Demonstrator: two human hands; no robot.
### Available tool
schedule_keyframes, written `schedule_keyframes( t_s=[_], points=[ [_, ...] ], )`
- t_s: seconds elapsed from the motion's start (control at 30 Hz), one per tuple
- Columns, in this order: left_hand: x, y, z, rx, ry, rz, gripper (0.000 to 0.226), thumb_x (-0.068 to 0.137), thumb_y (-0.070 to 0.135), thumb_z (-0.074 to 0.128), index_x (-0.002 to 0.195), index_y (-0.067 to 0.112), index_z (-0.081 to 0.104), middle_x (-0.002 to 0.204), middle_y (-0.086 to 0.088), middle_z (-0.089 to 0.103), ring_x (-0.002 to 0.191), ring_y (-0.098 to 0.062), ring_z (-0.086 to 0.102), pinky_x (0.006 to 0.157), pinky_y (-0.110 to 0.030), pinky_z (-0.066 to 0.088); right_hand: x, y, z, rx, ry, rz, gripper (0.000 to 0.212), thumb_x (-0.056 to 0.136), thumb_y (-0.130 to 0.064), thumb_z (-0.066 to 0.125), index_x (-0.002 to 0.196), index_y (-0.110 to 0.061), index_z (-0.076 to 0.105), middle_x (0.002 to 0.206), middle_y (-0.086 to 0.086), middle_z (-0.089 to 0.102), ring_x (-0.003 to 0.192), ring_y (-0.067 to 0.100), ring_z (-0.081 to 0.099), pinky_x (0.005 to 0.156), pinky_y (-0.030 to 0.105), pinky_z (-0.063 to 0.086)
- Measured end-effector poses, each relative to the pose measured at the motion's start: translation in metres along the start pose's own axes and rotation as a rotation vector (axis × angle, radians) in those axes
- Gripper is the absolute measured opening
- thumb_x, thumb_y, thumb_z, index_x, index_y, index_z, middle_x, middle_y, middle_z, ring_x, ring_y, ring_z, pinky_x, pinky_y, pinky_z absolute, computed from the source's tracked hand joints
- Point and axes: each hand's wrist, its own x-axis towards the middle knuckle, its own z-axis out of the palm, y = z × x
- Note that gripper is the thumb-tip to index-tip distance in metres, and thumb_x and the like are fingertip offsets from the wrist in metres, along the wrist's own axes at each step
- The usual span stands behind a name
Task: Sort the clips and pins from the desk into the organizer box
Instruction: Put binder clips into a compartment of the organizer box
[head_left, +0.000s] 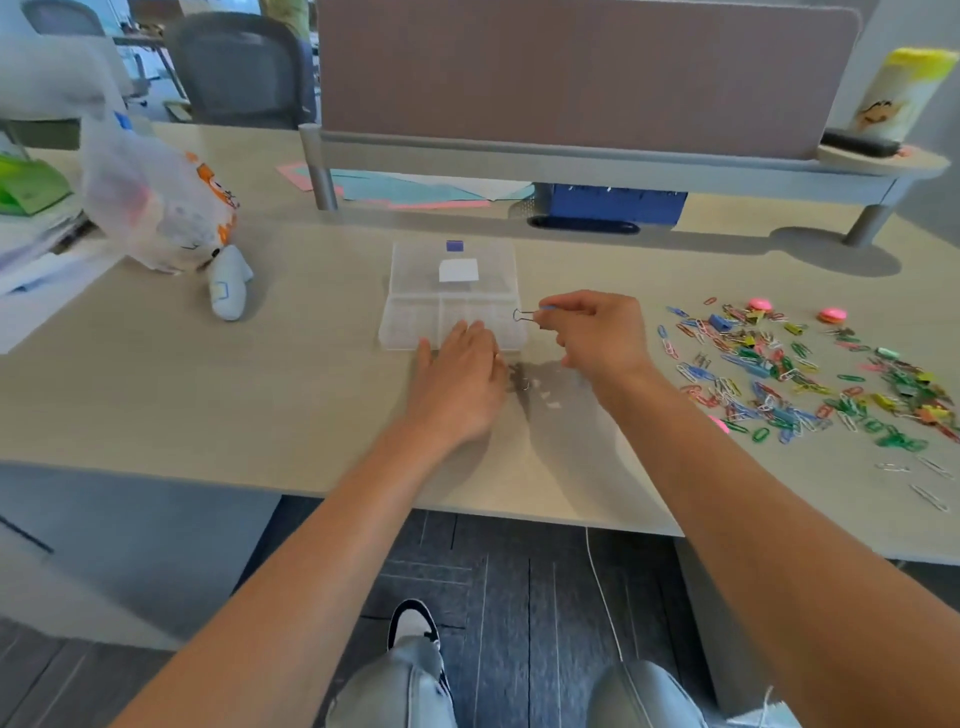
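Our right hand (597, 332) pinches a binder clip (525, 315) at the box's (410, 332) three o'clock edge — left hand (457, 379) flat, steadying it — so we should release only above one compartment; pile (805, 374) waits at three o'clock on the bench (208, 415).

Organizer box, binder clip and loose clip pile on the desk

The clear plastic organizer box (451, 296) is lying open and flat at mid-desk, its lid resting behind the divided tray. A small blue binder clip (531, 314) is hanging just beside the tray's right edge, wire handle pointing toward the box. The pile of coloured paper clips and pins (800, 371) is lying scattered well apart to the right, with three pink round pieces among it
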Motion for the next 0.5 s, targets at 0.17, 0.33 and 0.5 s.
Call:
schedule_keyframes(
  t_s=[0.17,0.33,0.5],
  points=[
    [-0.013,-0.01,-0.001,-0.056,0.021,0.043,0.02,0.102,0.021,0.033,0.108,0.012,0.049,0.132,-0.005,0.05,0.134,-0.026,0.037,0.111,-0.054,0.027,0.019,-0.008,0.019,-0.133,0.015,0.016,0.015,0.073,-0.026,0.086,0.08,-0.021,0.074,0.078,-0.002,0.076,0.069,0.015,0.067,0.065,0.03,0.054],
    [-0.023,-0.017,-0.003,-0.158,0.025,0.047,0.017,0.102,0.023,0.035,0.103,0.014,0.049,0.129,-0.006,0.054,0.135,-0.027,0.038,0.11,-0.053,0.03,0.019,-0.018,0.032,-0.318,-0.031,0.004,0.008,0.076,-0.023,0.085,0.075,-0.02,0.077,0.079,-0.007,0.073,0.078,0.007,0.065,0.06,0.019,0.046],
    [-0.03,-0.022,0.005,-0.241,0.033,0.033,0.031,0.102,0.027,0.034,0.122,0.009,0.05,0.137,-0.007,0.054,0.144,-0.024,0.03,0.113,-0.052,0.028,0.011,-0.019,0.039,-0.454,-0.038,0.037,0.006,0.075,-0.023,0.084,0.073,-0.022,0.078,0.074,-0.008,0.07,0.071,0.004,0.061,0.057,0.02,0.047]
  ],
)
